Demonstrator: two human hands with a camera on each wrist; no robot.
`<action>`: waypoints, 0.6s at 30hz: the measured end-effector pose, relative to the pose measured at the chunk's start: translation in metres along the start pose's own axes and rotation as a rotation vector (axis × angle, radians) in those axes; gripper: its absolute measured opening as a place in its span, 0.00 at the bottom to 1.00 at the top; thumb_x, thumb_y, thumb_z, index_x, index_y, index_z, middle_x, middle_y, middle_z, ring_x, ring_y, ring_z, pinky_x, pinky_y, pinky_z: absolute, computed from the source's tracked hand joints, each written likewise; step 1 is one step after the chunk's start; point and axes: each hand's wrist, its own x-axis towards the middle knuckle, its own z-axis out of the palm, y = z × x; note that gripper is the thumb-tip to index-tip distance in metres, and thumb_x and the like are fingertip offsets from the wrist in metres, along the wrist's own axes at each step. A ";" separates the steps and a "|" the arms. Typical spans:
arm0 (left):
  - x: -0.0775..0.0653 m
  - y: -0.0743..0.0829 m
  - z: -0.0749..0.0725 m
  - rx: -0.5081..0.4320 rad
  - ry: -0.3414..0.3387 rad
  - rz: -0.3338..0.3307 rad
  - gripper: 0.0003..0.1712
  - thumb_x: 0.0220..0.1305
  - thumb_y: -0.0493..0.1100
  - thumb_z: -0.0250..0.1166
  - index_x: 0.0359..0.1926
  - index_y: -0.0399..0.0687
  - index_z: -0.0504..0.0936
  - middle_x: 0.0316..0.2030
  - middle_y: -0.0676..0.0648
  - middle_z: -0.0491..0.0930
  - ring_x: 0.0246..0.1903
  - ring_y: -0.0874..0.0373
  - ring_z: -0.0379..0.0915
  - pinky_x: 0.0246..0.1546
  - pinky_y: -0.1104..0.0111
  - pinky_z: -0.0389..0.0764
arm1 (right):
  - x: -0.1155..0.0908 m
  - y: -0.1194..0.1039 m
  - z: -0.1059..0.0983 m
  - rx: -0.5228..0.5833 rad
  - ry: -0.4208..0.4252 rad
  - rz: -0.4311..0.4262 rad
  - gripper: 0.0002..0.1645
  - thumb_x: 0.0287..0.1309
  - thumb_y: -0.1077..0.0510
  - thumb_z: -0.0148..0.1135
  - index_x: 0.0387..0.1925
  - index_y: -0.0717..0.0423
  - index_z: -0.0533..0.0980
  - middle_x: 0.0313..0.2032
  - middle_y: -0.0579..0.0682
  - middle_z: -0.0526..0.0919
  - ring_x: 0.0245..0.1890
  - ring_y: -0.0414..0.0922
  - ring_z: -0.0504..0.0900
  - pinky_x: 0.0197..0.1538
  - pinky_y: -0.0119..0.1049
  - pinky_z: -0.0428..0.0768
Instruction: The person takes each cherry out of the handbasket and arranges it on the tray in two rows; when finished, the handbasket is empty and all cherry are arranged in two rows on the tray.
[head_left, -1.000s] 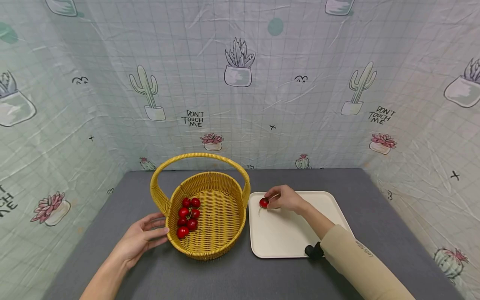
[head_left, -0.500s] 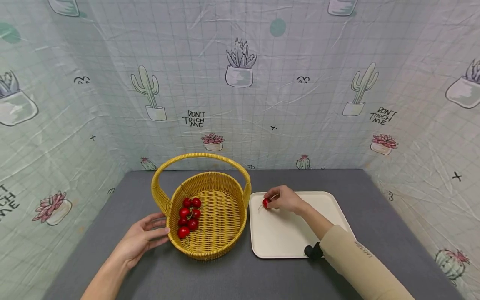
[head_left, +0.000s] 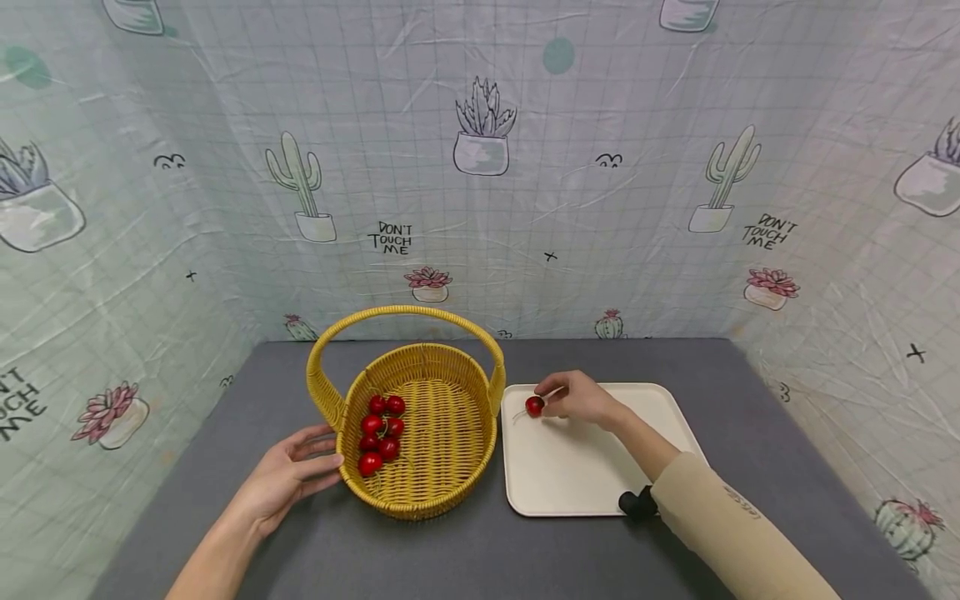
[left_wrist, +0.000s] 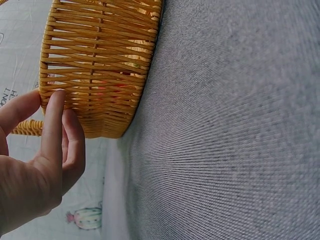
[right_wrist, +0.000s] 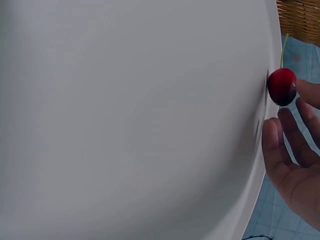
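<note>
A red cherry (head_left: pixel 534 406) with a thin stem sits at the far left corner of the cream tray (head_left: pixel 592 479). My right hand (head_left: pixel 581 398) is just right of it, fingers loosely extended. In the right wrist view, one fingertip touches or nearly touches the cherry (right_wrist: pixel 282 86), while other fingers (right_wrist: pixel 272 142) stay apart from it. My left hand (head_left: pixel 281 475) rests its fingertips against the left wall of the yellow wicker basket (head_left: pixel 442 433); the left wrist view shows fingers (left_wrist: pixel 52 125) against the weave. Inside the basket, several red cherries (head_left: pixel 386 448) cluster on the left.
The tall basket handle (head_left: pixel 405 311) arches over the basket. A small black object (head_left: pixel 637 504) is by the right sleeve, over the tray's near edge. Grey cloth covers the table (head_left: pixel 480 550), and a printed curtain (head_left: pixel 525 275) hangs behind and on both sides.
The cherry's stem has turned from pointing toward the near side to pointing left. My right hand has eased slightly right, leaving more of the cherry visible. The left hand stays at the basket.
</note>
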 end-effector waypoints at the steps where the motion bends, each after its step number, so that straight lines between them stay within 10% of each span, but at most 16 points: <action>1: 0.000 0.000 0.000 0.001 0.001 0.000 0.45 0.71 0.35 0.67 0.78 0.30 0.50 0.68 0.28 0.63 0.50 0.53 0.81 0.54 0.54 0.84 | -0.001 -0.001 -0.001 -0.002 0.006 0.008 0.23 0.58 0.68 0.70 0.55 0.70 0.79 0.49 0.59 0.83 0.44 0.48 0.82 0.39 0.40 0.85; 18: 0.006 0.004 -0.002 0.042 -0.014 -0.012 0.46 0.71 0.37 0.67 0.78 0.30 0.48 0.60 0.32 0.72 0.49 0.51 0.81 0.51 0.54 0.85 | -0.027 -0.030 -0.007 0.017 -0.057 -0.134 0.19 0.61 0.67 0.69 0.54 0.67 0.80 0.52 0.66 0.82 0.46 0.55 0.83 0.48 0.40 0.83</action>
